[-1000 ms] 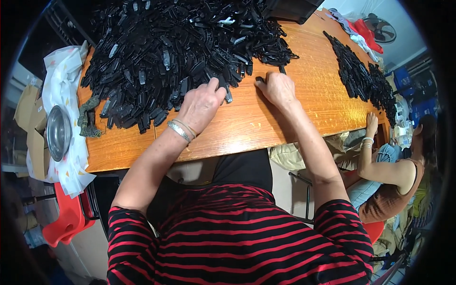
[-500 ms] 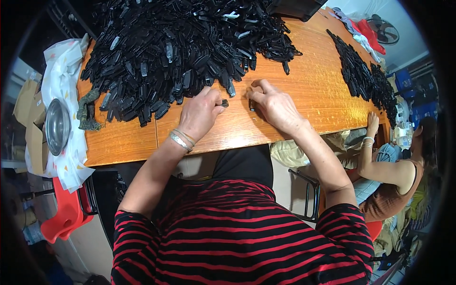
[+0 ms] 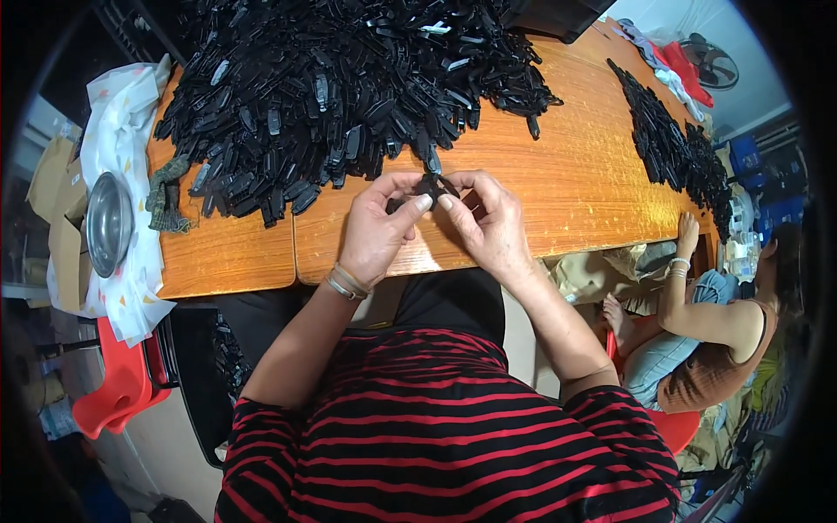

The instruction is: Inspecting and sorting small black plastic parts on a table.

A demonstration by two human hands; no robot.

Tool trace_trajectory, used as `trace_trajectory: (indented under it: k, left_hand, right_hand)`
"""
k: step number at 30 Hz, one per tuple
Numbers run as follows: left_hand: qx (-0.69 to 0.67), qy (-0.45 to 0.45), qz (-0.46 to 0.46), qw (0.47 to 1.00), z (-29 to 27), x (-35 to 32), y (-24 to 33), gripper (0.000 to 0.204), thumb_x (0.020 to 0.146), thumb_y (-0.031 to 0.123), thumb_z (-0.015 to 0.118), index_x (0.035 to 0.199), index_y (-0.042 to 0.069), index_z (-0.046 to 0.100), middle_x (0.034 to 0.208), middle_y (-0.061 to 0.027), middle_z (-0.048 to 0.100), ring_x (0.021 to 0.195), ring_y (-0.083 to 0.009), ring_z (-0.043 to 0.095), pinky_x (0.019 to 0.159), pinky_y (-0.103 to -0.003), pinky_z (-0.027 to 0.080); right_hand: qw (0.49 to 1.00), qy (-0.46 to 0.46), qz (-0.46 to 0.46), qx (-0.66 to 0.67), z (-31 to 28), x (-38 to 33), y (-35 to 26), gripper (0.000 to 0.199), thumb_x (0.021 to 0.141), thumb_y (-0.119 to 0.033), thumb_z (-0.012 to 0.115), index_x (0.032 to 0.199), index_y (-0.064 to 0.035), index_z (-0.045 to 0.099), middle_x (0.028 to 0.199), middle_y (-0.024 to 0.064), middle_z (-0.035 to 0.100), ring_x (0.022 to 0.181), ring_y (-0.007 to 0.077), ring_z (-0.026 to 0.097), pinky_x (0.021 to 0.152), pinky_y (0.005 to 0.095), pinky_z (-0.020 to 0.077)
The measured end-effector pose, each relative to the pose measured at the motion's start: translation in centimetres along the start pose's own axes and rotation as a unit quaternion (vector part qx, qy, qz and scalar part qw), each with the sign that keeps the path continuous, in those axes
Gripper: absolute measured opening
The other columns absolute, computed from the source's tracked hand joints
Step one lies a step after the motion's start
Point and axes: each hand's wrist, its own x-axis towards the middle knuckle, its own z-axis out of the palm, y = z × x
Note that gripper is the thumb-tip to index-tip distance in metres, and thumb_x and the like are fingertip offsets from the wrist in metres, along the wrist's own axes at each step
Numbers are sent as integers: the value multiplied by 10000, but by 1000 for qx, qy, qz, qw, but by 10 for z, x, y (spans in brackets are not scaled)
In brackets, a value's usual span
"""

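Note:
My left hand (image 3: pixel 377 225) and my right hand (image 3: pixel 495 223) meet over the near part of the table, thumbs and fingers closed on a small black piece (image 3: pixel 432 186). A thin curved band seems to loop out of it toward my right fingers. My fingers partly cover it, and its exact kind does not show. Just beyond my fingertips lies the near edge of a big heap of black elongated pieces (image 3: pixel 279 113), some of them shiny.
The heap covers much of the far left of the wooden table (image 3: pixel 558 166). Along its right side runs a narrower row of black pieces (image 3: pixel 658 131). A grey-green knitted item (image 3: pixel 166 196) and a metal bowl (image 3: pixel 109 225) are at the left. At the right sits another person (image 3: pixel 711 340).
My hands, apart before with a small dark piece at each one's fingers, have come together and now hold a black piece between them. The other person's leg has shifted.

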Motion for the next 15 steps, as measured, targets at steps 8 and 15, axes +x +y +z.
trace_trajectory:
  k: [8, 15]
  left_hand:
    - [30, 12, 53, 998, -2, -6, -2, 263, 895, 67, 650, 1153, 35, 611, 900, 7, 585, 671, -10, 482, 506, -156, 405]
    - [104, 11, 138, 985, 6, -17, -16, 269, 929, 82, 611, 1177, -22, 602, 955, -9, 642, 890, -67, 557, 819, -214, 453]
  right_hand:
    - [1000, 12, -9, 3, 4, -4, -8, 181, 810, -79, 725, 958, -7, 648, 765, 78, 622, 591, 140, 592, 522, 265, 470]
    - [988, 60, -106, -98, 17, -17, -10, 232, 764, -71, 754, 958, -17, 639, 783, 102, 597, 643, 222, 623, 535, 319, 499]
